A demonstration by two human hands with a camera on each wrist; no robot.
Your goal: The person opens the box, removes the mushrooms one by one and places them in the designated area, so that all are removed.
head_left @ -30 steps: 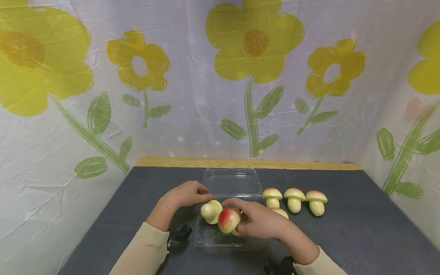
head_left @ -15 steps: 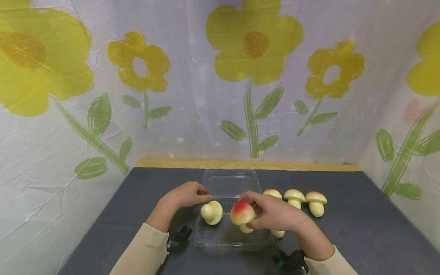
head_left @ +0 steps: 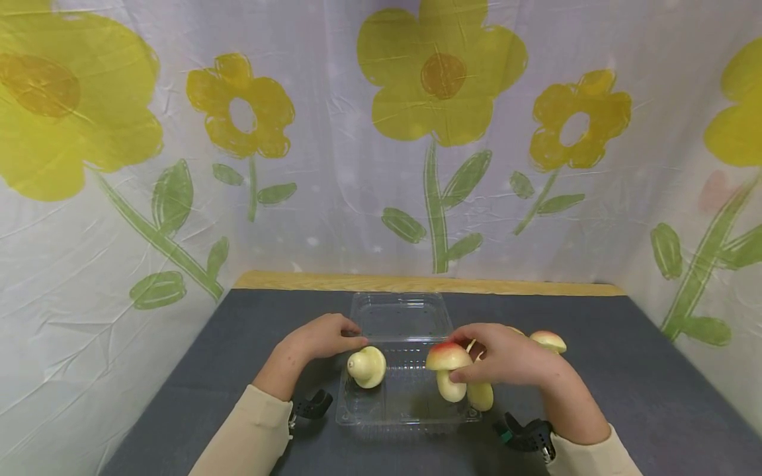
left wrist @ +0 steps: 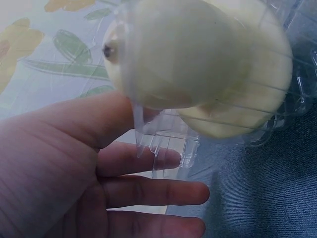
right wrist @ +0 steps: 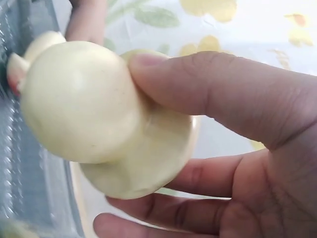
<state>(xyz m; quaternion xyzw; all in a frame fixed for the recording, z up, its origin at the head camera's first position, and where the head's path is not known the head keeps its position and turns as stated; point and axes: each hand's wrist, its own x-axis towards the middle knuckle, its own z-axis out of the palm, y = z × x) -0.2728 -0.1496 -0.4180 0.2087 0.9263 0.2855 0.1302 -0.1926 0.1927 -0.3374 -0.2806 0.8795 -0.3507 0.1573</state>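
Observation:
My right hand (head_left: pixel 506 354) pinches a toy mushroom (head_left: pixel 449 360) with a red-topped, cream cap and pale stem. In the head view it is over the right part of a clear plastic clamshell box (head_left: pixel 411 422), stem pointing down. Another toy mushroom (head_left: pixel 367 367) lies in the box's left part, its stem end toward me. My left hand (head_left: pixel 324 335) is at the box's left rear edge, with its thumb (left wrist: pixel 114 116) against the clear plastic. The other left fingers extend fairly straight below that mushroom in the left wrist view.
The box's clear lid (head_left: pixel 401 317) lies folded back behind it. Beside the box's right edge stands a toy mushroom (head_left: pixel 481 396), partly behind my right hand. Another one (head_left: pixel 548 340) shows farther right. A wooden strip (head_left: pixel 428 283) and a flowered cloth border the dark table's back.
My right hand has moved right with the held mushroom, from beside the other mushroom to the box's right side. The mushroom has turned stem down. My left hand stays in place.

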